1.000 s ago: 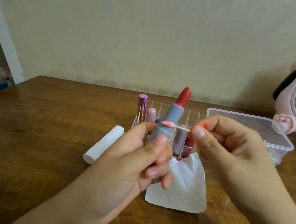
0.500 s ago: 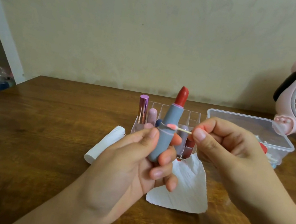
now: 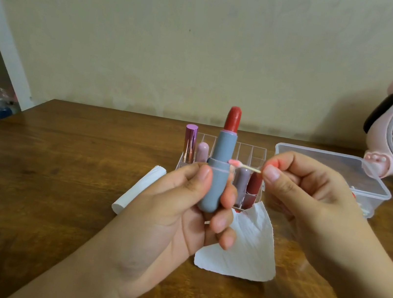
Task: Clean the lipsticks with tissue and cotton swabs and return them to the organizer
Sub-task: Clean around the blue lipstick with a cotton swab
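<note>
Dim warm light, soft shadows, wide-angle distortion

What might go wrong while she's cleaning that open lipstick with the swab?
The red bullet stands fully exposed on the lipstick in the left hand, so a slip of the cotton swab pinched by the right hand could dent or smear it. The swab's tip is already pink and may spread colour onto the grey case.

Matt grey lipstick tube (image 3: 216,177); clear plastic organizer (image 3: 254,152); crinkled paper tissue (image 3: 245,254); polished wood table (image 3: 57,178).
</note>
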